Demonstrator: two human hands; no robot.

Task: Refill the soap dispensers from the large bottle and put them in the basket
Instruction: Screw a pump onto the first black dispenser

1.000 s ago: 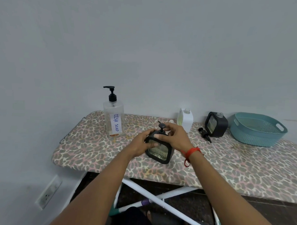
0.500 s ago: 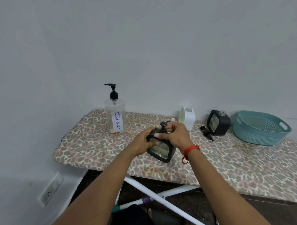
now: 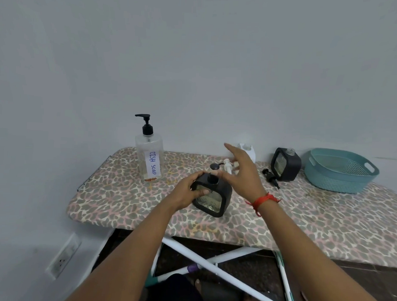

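Now the left grip (image 3: 187,192) clasps the squat black square soap dispenser (image 3: 214,199), upright just beneath the right grip (image 3: 241,172), which hovers spread and empty. The teal plastic basket (image 3: 336,183) lies well off to the right, nearer that right grip.

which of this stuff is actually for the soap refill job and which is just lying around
For the job:
large dish soap bottle
near black dispenser, gripped by the left hand
far black dispenser
loose black pump
white dispenser
white pump
teal basket

Just there:
wall socket
red wrist thread
ironing board, only the work surface
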